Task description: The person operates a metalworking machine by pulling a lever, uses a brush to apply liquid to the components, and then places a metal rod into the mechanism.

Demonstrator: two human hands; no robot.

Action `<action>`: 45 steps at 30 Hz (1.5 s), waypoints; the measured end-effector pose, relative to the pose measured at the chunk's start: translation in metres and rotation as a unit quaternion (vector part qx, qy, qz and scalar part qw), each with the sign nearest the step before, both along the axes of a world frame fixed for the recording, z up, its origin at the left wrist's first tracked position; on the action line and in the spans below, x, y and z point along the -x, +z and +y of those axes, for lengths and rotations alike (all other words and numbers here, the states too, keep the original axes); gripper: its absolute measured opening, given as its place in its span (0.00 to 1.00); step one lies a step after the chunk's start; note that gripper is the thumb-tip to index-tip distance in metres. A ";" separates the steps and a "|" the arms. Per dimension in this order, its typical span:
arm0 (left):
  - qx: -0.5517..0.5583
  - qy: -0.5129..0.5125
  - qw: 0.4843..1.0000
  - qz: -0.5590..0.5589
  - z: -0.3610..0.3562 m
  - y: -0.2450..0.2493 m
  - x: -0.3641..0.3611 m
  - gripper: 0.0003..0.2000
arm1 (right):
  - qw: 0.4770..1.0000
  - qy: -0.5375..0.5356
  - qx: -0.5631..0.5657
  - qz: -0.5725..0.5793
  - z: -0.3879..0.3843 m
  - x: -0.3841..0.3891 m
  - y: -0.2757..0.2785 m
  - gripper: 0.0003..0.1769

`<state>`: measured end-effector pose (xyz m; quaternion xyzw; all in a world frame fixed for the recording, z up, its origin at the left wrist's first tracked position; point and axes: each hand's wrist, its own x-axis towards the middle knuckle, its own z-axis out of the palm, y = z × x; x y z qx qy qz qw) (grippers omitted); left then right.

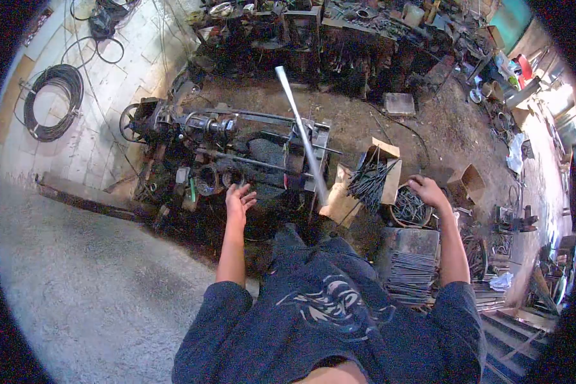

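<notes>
My left hand (240, 201) is held palm up over the near side of a greasy machine (217, 141) with long parallel bars, its fingers apart and nothing in them. My right hand (429, 192) is above a round container of thin metal pieces (411, 208). Its fingers are curled together, and whether something small is between them I cannot make out. Left of that hand, an open cardboard box (392, 182) lies tilted with a bundle of dark metal rods (368, 182) spilling from it. A long pale tube (299, 125) crosses the view in front of the machine.
Stacked metal rods (413, 275) lie beside my right forearm. Another open cardboard box (467, 184) is on the floor farther right. A cluttered workbench (345, 29) runs along the back. A wire coil (52, 102) rests at the left, above a long metal beam (89, 198).
</notes>
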<state>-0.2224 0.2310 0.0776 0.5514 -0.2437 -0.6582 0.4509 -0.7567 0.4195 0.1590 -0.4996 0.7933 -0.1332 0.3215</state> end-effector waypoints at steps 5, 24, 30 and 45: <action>0.017 -0.026 1.000 -0.004 -0.007 -0.011 -0.017 0.28 | 0.999 0.019 0.030 0.038 -0.026 -0.021 0.008 0.21; 0.134 -0.013 0.990 -0.030 -0.242 0.071 0.044 0.17 | 0.985 -0.064 0.120 0.108 -0.175 -0.154 0.015 0.29; 0.190 -0.028 0.976 -0.103 -0.303 0.074 0.104 0.12 | 0.921 -0.216 0.126 0.299 -0.173 -0.172 -0.016 0.32; 0.454 -0.084 0.844 -0.274 -0.382 0.024 0.184 0.13 | 0.829 -0.407 0.198 0.327 -0.163 -0.293 0.002 0.18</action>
